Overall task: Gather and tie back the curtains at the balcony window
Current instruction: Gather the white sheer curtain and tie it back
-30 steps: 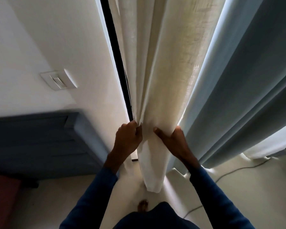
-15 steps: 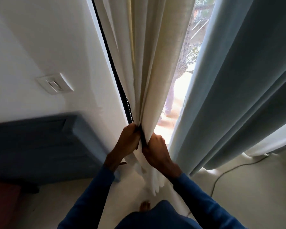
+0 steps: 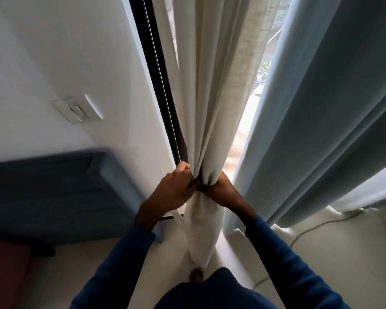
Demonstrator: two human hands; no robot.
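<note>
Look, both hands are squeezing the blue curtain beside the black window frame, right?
Not the blue one. In the head view the left hand and right hand squeeze the cream curtain beside the black window frame; the blue curtain hangs further right.

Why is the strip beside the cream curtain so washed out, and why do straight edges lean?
Head view: daylight through the window gap overexposes, backlighting the cream curtain; the wide-angle lens tilts the window frame; left hand and right hand gripping it look shaded yet sharp.

Home bedroom: curtains [image 3: 210, 108], padded headboard [image 3: 54, 186], wall switch [image 3: 77, 110].
</note>
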